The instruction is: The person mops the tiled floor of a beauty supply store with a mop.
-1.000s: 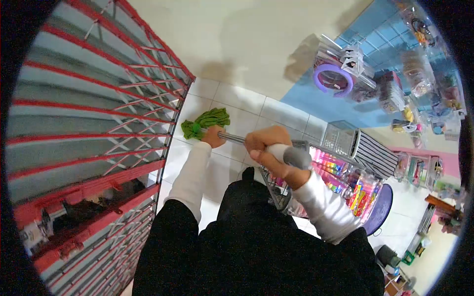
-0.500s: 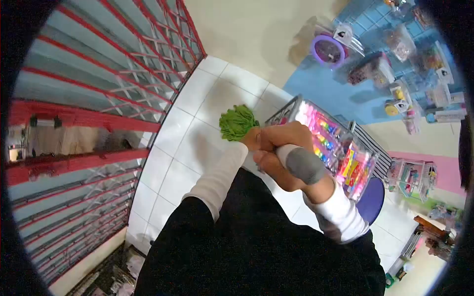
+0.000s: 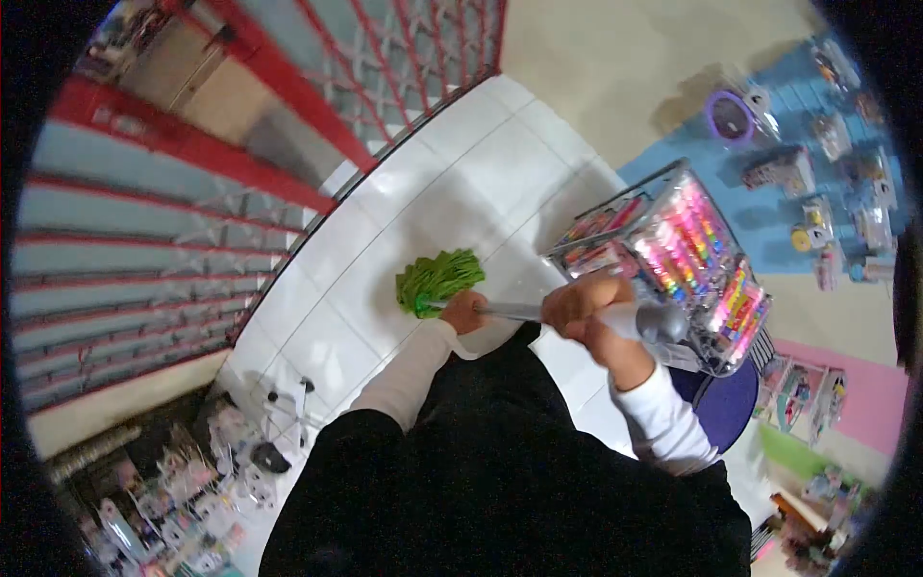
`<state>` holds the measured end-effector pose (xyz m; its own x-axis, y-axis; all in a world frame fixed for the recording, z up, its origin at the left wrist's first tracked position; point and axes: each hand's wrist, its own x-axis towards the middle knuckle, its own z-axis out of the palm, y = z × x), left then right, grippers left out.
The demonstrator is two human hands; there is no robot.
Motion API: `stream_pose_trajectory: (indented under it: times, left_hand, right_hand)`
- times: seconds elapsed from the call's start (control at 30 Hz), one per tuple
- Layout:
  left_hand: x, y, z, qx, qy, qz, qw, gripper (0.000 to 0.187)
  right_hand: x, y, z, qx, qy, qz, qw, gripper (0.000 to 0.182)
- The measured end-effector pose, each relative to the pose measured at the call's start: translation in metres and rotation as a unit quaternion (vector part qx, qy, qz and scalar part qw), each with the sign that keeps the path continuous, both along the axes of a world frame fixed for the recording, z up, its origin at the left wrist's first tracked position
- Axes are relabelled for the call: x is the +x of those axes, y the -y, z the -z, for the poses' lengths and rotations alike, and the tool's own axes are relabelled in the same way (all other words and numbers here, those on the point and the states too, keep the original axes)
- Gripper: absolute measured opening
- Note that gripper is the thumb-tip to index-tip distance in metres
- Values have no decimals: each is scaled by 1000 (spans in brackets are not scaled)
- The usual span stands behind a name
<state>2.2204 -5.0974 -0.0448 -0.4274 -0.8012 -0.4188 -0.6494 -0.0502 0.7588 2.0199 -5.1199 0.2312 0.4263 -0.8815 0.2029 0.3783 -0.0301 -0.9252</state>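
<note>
A mop with a green fringed head (image 3: 437, 277) rests low over the white tile floor, its pale grey handle (image 3: 514, 311) running back toward me. Close above the green head, my left hand (image 3: 464, 313) is closed around the lower part of the handle. My right hand (image 3: 589, 310) grips the handle higher up, fingers wrapped round it, with the rounded grey end (image 3: 663, 323) sticking out past the wrist. White sleeves cover both forearms.
A wire display rack (image 3: 687, 245) of colourful packaged goods stands right of the mop. Behind it sits a purple round stool (image 3: 721, 409). A red folding gate (image 3: 173, 159) runs along the left. Shelved goods (image 3: 178, 495) fill the lower left; packets hang on the blue wall (image 3: 654, 183).
My view has turned, so gate and rack sit differently. The hands now appear farther apart, baring the handle between them, and the mop head shows lower and slightly left.
</note>
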Motion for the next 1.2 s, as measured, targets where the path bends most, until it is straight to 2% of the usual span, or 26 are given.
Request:
stream_pose_trajectory:
  times: [0.03,0.13,0.23,0.33,0.4,0.47,0.53,0.57,0.6,0.63,0.67,0.7,0.73,0.77,0.8,0.83,0.87,0.9,0.93,0.97,1.07,1.13,1.17,1.2]
  left_hand:
    - [32,-26,15,11,24,12,1000,21]
    - [125,-115,57,-66,8,-81,995,19]
    - [205,-193,85,-97,31,-148,984,20]
    - [267,-254,104,-136,67,-171,974,18]
    - [305,-299,167,29,17,-260,965,16]
    - [305,-316,165,57,82,-244,965,14]
    - [277,-304,85,-41,270,-120,955,14]
    - [276,-309,92,-10,213,-128,969,15]
    - [271,-321,111,-112,123,-183,969,17]
    - [260,-309,109,-37,162,-120,979,18]
    - [242,-306,107,-41,167,-148,974,18]
    - [224,-287,76,23,149,-114,982,19]
    - [206,-287,84,-27,119,-132,984,22]
    - [183,-280,69,-56,104,-137,984,24]
    - [165,-273,65,-45,40,-123,991,25]
    - [132,-271,81,-216,-67,-210,951,18]
    - [99,-269,100,-395,-135,-259,871,16]
    - [62,-265,91,-455,-125,-297,830,15]
    - [58,-255,79,-334,-217,-141,906,19]
    - [31,-251,59,-356,-223,-163,893,24]
    - [-34,-235,54,-317,-248,-152,903,18]
    - [-53,-229,23,-236,-201,-146,940,37]
    - [-58,-230,20,-247,-238,-163,925,44]
    - [-59,-229,20,-208,-253,-137,935,43]
  right_hand:
    - [24,-13,4,-3,5,-42,999,27]
    - [98,-56,29,-71,-11,-117,991,25]
    - [164,-103,57,-56,1,-161,985,24]
    - [205,-144,81,-37,7,-233,972,21]
    - [218,-175,95,-33,-8,-264,964,20]
    - [216,-192,97,-84,-41,-284,954,20]
    - [212,-206,88,-97,-24,-271,957,21]
    - [204,-212,88,-89,-34,-278,956,20]
    - [198,-214,82,-85,-45,-276,956,20]
    - [192,-215,68,-80,-55,-273,957,20]
    - [184,-216,53,-76,-64,-269,958,20]
    - [172,-214,41,-85,-87,-273,954,20]
    - [162,-214,28,-94,-110,-276,950,20]
    - [157,-222,10,-83,-75,-205,972,21]
    - [141,-217,-7,-106,-114,-250,956,21]
    - [128,-221,-23,-110,-145,-238,954,20]
    - [117,-229,-39,-107,-154,-221,957,19]
    - [106,-237,-55,-103,-163,-204,960,18]
    - [95,-242,-67,-113,-192,-209,952,18]
    - [87,-249,-72,-130,-196,-211,949,18]
    - [77,-264,-79,-191,-246,-235,921,18]
    - [80,-273,-77,-243,-316,-269,877,18]
    - [80,-276,-65,-250,-301,-294,872,20]
    - [81,-281,-59,-268,-297,-308,863,21]
